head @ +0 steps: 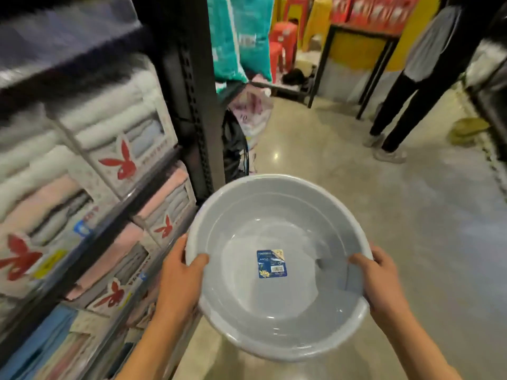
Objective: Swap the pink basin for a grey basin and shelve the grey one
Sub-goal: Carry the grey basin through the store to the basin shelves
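Shelving unit, to the outer side of the left grip: dark metal frame, tiers packed with boxed towels in white, pink and blue, soft folded cloth behind printed card fronts; much of it is blurred. Left hand: closed on the near-left rim of the grey basin, thumb hooked over the lip into the bowl, fingers underneath and out of view. The basin sits between the two grips, mouth up, tipped slightly toward the wearer; it is round, so it has no long axis to align. Material is smooth, glossy plastic with a rolled rim, shallow stepped walls and a blue label stuck at the centre of the floor; judged light and rigid, though slick at the lip. Right hand: closed on the opposite rim, thumb inside, fingers wrapped beneath. Governing relation: the shelving lies to the left of both grips, the left hand being the nearer, so placement is judged to call for a leftward turn. No free slot for a basin is visible on these tiers. No pink basin is in view. Beyond the right grip, across bare polished floor, a standing person's legs.
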Available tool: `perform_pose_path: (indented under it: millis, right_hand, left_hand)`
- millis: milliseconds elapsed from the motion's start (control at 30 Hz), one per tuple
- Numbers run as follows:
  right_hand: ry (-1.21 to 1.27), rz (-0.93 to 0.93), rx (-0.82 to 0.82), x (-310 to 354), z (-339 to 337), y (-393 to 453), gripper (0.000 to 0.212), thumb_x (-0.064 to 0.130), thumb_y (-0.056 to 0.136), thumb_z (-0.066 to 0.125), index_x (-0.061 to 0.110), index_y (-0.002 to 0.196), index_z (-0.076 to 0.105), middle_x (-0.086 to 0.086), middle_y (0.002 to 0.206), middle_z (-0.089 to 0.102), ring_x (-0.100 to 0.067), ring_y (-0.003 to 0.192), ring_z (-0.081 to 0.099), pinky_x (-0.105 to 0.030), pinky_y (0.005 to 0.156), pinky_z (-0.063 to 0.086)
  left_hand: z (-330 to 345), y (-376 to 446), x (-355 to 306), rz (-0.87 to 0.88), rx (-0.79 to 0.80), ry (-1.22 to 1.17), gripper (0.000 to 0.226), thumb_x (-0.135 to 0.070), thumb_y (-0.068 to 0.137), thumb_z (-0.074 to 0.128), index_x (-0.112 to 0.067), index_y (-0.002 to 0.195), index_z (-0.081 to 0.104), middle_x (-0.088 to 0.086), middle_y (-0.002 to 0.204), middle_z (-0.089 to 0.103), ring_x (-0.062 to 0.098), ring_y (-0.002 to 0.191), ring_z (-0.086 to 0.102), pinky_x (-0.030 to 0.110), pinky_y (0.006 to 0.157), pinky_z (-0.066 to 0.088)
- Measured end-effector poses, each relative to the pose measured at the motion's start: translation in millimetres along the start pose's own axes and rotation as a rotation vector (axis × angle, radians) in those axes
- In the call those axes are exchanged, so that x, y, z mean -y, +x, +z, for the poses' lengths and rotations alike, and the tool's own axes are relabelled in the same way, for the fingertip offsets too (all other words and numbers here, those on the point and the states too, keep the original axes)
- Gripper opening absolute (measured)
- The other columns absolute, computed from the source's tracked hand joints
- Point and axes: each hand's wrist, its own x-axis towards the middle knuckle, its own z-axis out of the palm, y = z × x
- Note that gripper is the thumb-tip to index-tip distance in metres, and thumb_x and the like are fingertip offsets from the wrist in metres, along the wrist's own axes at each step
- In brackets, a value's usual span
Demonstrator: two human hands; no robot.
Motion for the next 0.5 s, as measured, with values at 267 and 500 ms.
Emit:
perform_pose_path:
  millis: [267, 500]
  right_hand:
    - [0.155, -0.093, -0.074, 131.6, -90.8, -67.0, 0.025, 0.001, 0.078, 0.059, 0.007, 0.098, 0.072, -0.019, 0.080, 0.072, -0.031, 0.060, 0.066, -0.037, 0.051, 0.055]
    - [0.257, -0.147, -0.093, 157.9, -165.6, -89.7, 0.019, 0.002, 0.074, 0.058, 0.010, 0.083, 0.073, -0.014, 0.071, 0.069, -0.029, 0.057, 0.066, -0.037, 0.049, 0.054]
  left_hand:
    - [10.1, -57.7, -152.2, 0.026, 0.085, -0.239, 0.045, -0.005, 0.085, 0.062, -0.038, 0.115, 0.070, -0.004, 0.096, 0.079, 0.021, 0.075, 0.076, 0.037, 0.056, 0.059]
    - [51.8, -89.6, -208.5, 0.075, 0.114, -0.205, 0.033, -0.009, 0.081, 0.065, -0.028, 0.109, 0.070, 0.006, 0.096, 0.075, 0.022, 0.074, 0.074, 0.031, 0.053, 0.055]
